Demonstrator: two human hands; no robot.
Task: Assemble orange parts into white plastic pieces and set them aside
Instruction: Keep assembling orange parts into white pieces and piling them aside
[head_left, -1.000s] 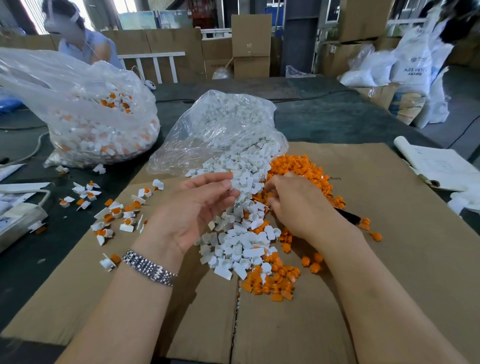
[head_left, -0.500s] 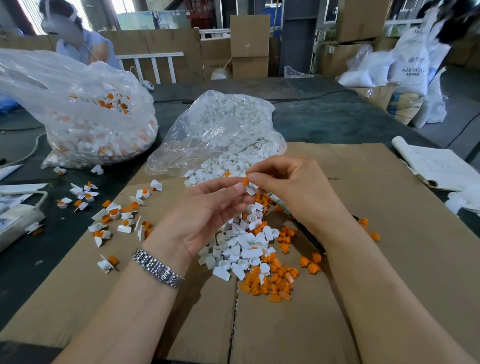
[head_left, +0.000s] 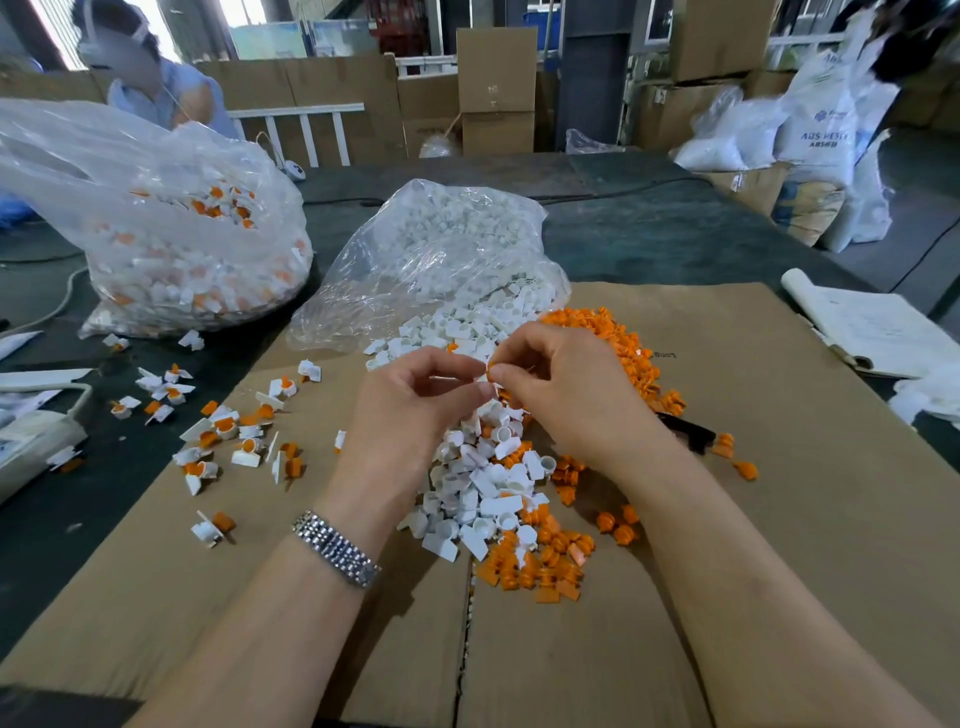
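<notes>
My left hand (head_left: 415, 410) and my right hand (head_left: 566, 389) meet fingertip to fingertip above a heap of loose white plastic pieces (head_left: 488, 483). Between the right thumb and forefinger shows a small orange part (head_left: 489, 370), pinched there. The left fingers curl toward it and pinch a white piece that they mostly hide. Loose orange parts (head_left: 613, 343) are piled behind my right hand, and more orange parts (head_left: 540, 566) lie at the near edge of the white heap. Assembled white-and-orange pieces (head_left: 228, 431) are scattered to the left.
A brown cardboard sheet (head_left: 779, 467) covers the dark table. A clear bag of white pieces (head_left: 441, 249) lies open behind the heap. A larger bag of assembled pieces (head_left: 171, 234) stands at the left. Papers (head_left: 872, 327) lie at the right edge. Another person sits at the far left.
My right hand left the orange pile with an orange part and rose to meet my left hand. Both hands now hold the parts together slightly higher over the heap.
</notes>
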